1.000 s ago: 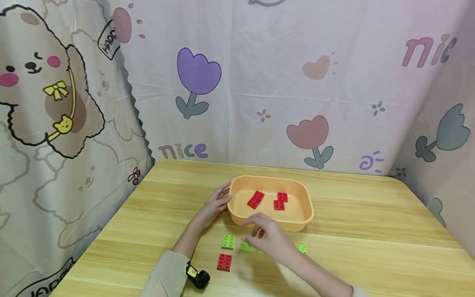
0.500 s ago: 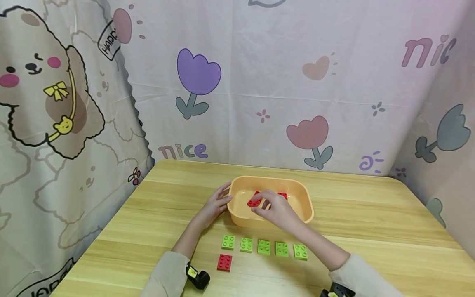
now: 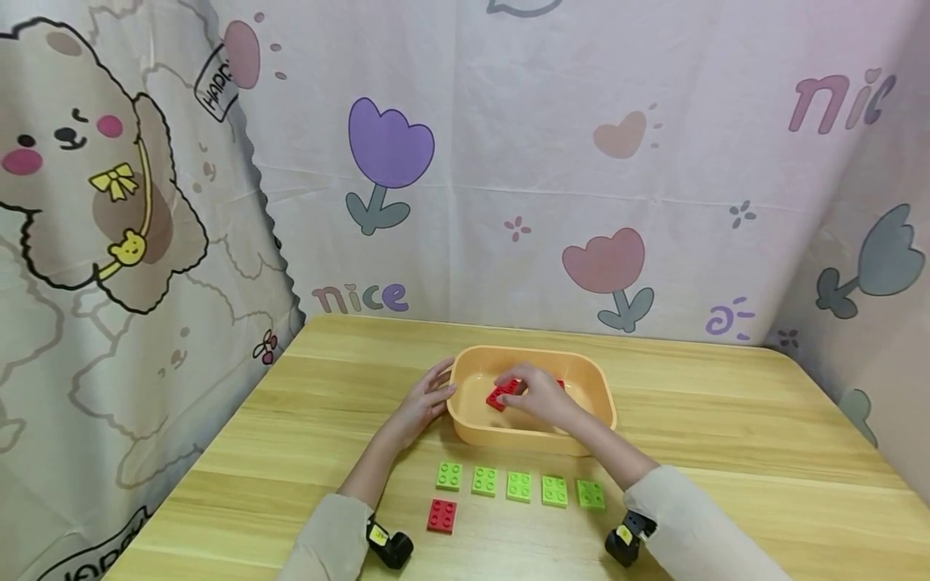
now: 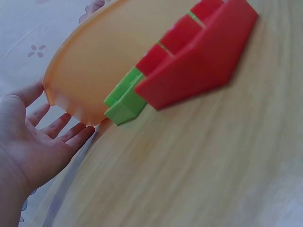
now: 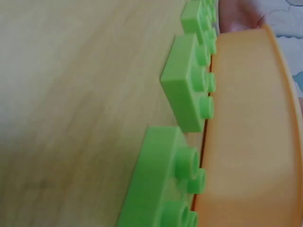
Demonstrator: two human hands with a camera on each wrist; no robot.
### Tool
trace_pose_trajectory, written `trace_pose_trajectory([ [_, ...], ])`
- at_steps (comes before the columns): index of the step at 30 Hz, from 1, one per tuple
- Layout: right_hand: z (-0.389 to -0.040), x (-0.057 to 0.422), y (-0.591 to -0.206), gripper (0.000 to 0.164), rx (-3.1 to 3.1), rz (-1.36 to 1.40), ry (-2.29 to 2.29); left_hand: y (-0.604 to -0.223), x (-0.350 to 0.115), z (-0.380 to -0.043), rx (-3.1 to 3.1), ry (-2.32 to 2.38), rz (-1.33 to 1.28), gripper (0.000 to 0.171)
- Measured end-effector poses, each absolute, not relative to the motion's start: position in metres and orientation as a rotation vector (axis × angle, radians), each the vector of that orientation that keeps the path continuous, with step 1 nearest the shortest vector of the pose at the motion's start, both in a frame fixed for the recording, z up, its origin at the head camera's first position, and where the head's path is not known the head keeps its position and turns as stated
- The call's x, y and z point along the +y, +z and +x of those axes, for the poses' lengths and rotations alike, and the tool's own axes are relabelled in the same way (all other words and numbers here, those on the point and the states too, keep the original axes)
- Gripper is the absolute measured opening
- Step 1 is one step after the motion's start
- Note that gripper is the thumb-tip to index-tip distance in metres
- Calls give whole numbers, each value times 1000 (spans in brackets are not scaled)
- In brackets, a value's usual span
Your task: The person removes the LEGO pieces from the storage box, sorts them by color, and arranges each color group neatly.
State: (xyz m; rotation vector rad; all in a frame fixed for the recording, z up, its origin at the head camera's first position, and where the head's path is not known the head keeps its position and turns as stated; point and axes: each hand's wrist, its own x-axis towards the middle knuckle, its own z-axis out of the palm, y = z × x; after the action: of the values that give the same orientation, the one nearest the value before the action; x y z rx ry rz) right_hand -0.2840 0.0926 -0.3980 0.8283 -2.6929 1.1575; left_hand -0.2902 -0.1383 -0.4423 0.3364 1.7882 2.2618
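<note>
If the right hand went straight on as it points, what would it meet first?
Probably the red bricks in the left half of the tray; whether the right hand touches them is unclear.

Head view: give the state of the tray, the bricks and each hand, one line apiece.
Orange tray: upright, red bricks inside, partly hidden.
Green bricks: five, studs up, spaced in a row.
Single red brick: studs up, outside the tray.
Left hand: touching the tray's end.
Right hand: at the red bricks; grip unclear.

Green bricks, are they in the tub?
No, the green bricks lie in a row on the table in front of the tub.
</note>
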Motion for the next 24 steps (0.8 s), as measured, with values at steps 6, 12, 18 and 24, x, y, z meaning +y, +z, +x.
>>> trace_pose_trajectory([
  [6, -292, 94, -403, 21, -2750, 872, 1133, -444, -138, -290, 1790, 2264, 333, 56],
  [12, -298, 95, -406, 20, -2816, 939, 1096, -443, -137, -290, 1785, 2264, 329, 55],
  [18, -299, 94, -409, 20, -2874, 860, 1154, -442, -139, -290, 1786, 2261, 373, 56],
  [24, -297, 94, -410, 15, -2894, 828, 1107, -441, -139, -290, 1775, 2262, 403, 56],
])
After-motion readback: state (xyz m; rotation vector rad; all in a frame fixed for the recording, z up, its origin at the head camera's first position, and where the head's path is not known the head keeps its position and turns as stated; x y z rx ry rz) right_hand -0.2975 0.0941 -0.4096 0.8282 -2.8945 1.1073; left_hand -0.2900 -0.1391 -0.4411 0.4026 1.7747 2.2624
